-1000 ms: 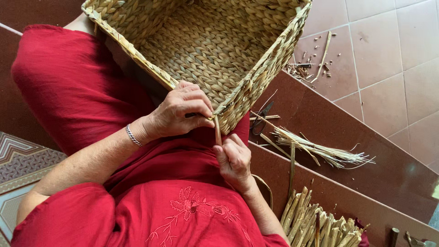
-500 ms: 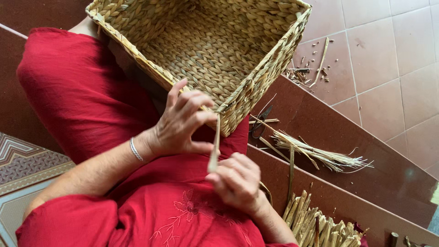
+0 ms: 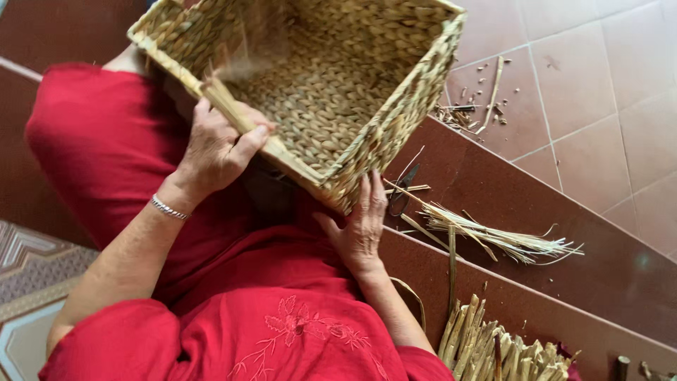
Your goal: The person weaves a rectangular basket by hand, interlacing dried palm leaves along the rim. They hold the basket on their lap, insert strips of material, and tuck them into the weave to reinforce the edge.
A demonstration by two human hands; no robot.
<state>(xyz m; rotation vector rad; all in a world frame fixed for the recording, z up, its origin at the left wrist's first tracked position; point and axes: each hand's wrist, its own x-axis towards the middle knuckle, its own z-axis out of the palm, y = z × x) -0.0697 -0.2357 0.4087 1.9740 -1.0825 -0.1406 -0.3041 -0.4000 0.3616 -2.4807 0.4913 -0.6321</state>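
Observation:
A rectangular woven straw basket (image 3: 338,92) lies tilted on my lap, its opening facing me. My left hand (image 3: 215,148), a silver bracelet at the wrist, grips the basket's near rim, thumb pressed over a flat straw strand (image 3: 229,106) lying along that rim. My right hand (image 3: 361,224) rests flat against the basket's lowest corner from below, its fingers stretched upward and holding nothing. I am wearing red clothing (image 3: 282,317).
Dark scissors (image 3: 400,192) and a bundle of thin pale straw (image 3: 501,238) lie on the brown step to the right. A pile of cut dried stalks (image 3: 493,349) sits lower right. Straw scraps (image 3: 472,106) litter the tiled floor. A patterned mat (image 3: 28,282) lies at left.
My right hand let go of the strand it was pulling and moved up under the basket's corner. My left hand shifted along the rim. The basket has turned and tilted.

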